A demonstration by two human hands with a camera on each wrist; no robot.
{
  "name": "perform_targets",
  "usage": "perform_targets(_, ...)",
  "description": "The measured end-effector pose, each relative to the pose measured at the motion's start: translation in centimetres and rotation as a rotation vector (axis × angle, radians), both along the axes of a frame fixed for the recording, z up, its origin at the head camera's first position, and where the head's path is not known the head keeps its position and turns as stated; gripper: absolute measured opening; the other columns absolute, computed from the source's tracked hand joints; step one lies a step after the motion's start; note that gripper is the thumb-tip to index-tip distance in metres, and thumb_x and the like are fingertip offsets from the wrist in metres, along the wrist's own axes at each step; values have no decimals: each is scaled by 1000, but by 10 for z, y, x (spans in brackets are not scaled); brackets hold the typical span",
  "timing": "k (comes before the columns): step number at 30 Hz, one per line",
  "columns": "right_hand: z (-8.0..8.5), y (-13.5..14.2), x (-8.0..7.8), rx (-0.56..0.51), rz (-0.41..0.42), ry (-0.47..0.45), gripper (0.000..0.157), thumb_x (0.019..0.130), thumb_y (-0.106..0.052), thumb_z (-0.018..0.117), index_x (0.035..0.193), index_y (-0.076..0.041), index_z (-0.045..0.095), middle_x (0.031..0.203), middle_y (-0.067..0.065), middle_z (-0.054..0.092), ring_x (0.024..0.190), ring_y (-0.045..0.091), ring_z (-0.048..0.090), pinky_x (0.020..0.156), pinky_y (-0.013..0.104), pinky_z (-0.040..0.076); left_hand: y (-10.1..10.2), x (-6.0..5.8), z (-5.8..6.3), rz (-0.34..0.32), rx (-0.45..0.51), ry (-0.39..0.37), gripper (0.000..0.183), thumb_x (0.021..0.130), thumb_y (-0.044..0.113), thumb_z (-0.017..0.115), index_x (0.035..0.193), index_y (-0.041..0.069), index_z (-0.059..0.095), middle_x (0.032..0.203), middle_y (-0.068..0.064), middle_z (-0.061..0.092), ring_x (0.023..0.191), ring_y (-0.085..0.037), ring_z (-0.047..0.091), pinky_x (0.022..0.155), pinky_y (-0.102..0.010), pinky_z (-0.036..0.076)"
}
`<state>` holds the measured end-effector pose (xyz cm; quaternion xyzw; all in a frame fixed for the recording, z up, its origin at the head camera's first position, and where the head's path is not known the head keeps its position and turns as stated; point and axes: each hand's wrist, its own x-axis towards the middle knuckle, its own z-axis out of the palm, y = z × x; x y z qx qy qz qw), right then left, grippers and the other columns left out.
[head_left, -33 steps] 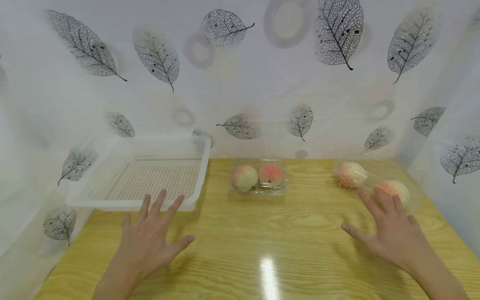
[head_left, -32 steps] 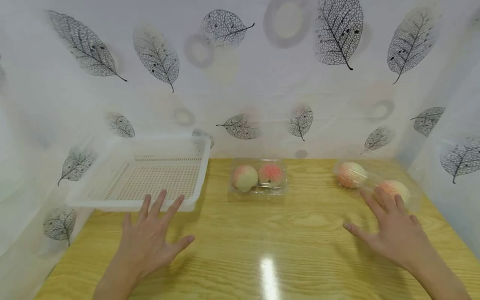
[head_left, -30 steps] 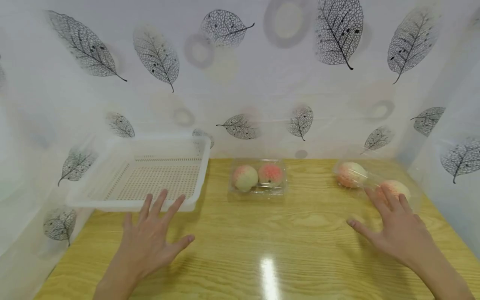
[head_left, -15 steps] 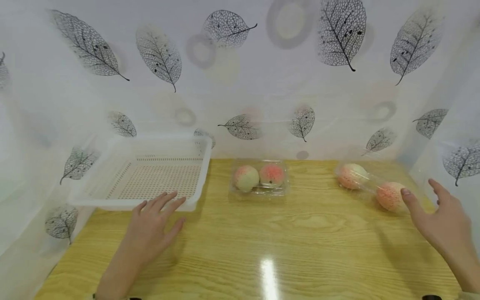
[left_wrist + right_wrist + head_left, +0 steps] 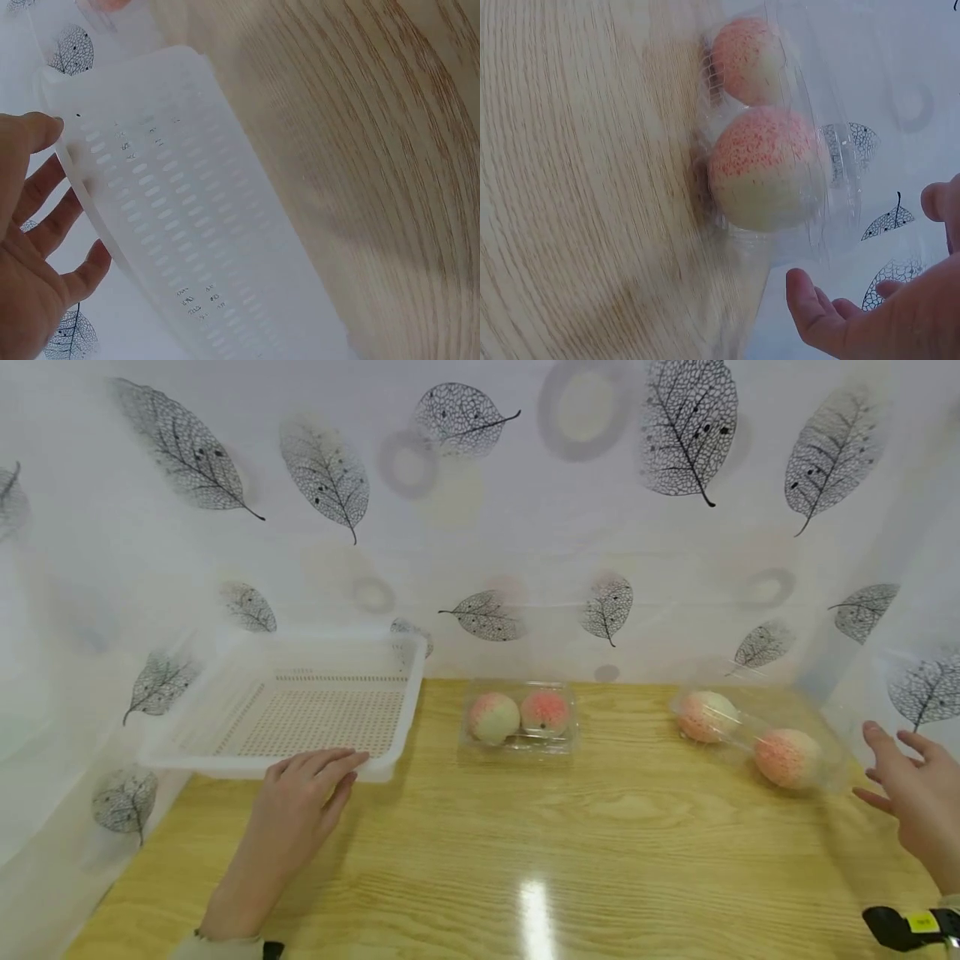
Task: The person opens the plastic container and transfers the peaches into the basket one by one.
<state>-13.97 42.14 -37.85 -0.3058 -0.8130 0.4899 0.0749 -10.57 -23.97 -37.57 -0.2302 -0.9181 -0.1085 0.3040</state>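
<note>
Grasping step, I judge: my left hand [image 5: 300, 797] grips the white rectangular plastic basket [image 5: 206, 762]; my loose-fingered right hand [image 5: 921, 793] should close leftward onto the rightmost clear plastic fruit box [image 5: 747, 737].

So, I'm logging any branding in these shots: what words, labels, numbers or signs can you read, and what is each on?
No text can be read.
Yellow label on the black wrist band: too small and blurred to read.
White basket: small dark marks at its slots, no readable words.
Middle clear pack, right clear pack: no lettering visible.
</note>
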Motion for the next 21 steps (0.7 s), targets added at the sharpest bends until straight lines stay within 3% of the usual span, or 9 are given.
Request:
perform_targets(2,-12,14,-6,-45,34,7,90,104,-58,35,163,-14,-17,168,28,-11,150,59,15,52,17,50,-1,0,0,-3,16,7,34,82,8,81,116,11,76,109,-12,76,96,-35,72,76,-59,56)
perform_targets(5,-39,44,-19,-88,69,-7,95,101,-62,40,161,-22,-22,168,27,-15,142,60,24,59,22,56,-3,0,0,-13,27,29,22,98,23,70,115,10,76,108,-14,74,95,-37,70,74,-59,57)
perform_targets(9,-64,71,-29,-126,83,-8,101,97,-65,47,159,-31,-24,168,27,-16,131,60,28,60,24,58,-5,0,-3,-19,41,48,40,108,39,50,114,9,75,105,-15,71,92,-39,69,71,-57,58)
perform_targets(10,-65,72,-29,-148,89,-4,102,96,-65,49,159,-32,-24,169,26,-16,137,61,24,59,25,58,-5,0,-4,-17,43,49,38,107,38,53,113,8,76,104,-14,71,92,-39,69,71,-57,58)
perform_targets(11,-65,72,-29,-166,99,-1,102,97,-63,51,159,-33,-24,170,23,-14,134,55,38,60,25,58,-5,0,-4,-13,44,49,33,106,35,56,112,9,76,104,-14,71,92,-39,69,71,-56,58)
perform_targets(15,-58,63,-28,-173,127,-32,98,100,-56,51,160,-31,-22,172,16,-11,126,43,51,63,25,58,-4,0,-5,2,46,46,22,91,17,75,111,9,76,103,-12,71,91,-38,68,71,-56,57)
perform_targets(19,-58,63,-26,-188,138,-44,102,97,-59,55,160,-32,-20,174,8,-3,99,15,56,64,25,58,-2,-1,-6,17,49,38,27,84,12,80,110,10,77,103,-11,72,92,-37,68,71,-55,57)
perform_targets(20,-59,66,-26,-191,145,-45,103,96,-59,56,160,-33,-21,173,7,9,89,4,53,65,25,58,-2,-1,-6,21,49,35,27,83,12,81,110,11,77,103,-11,72,92,-36,68,71,-54,57)
perform_targets(21,-58,65,-25,-210,153,-44,105,96,-59,57,159,-34,-22,173,8,10,89,6,54,66,26,59,-2,-1,-6,25,52,33,29,81,11,82,110,11,77,103,-10,72,92,-36,68,71,-54,56)
